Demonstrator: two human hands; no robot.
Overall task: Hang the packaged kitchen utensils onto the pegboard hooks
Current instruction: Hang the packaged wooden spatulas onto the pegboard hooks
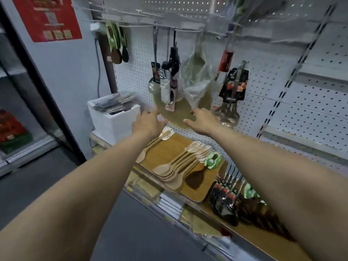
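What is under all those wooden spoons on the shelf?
The wooden spoons lie on a wooden cutting board, with one dark spatula beside them. What lies beneath the board is covered, so it cannot be seen.

White dotted pegboard, red poster

Single head-worn wide-angle view, no second view to compare. The camera stands close before the white pegboard, facing forward and somewhat downward, angled slightly to the pegboard's left end. Both forearms enter from the bottom edge and reach toward the pegboard's middle. Below the pegboard, the shelf runs diagonally toward the lower right corner. Left of the pegboard, floor and a dark-framed cabinet fill the frame. Edges show lens curvature.
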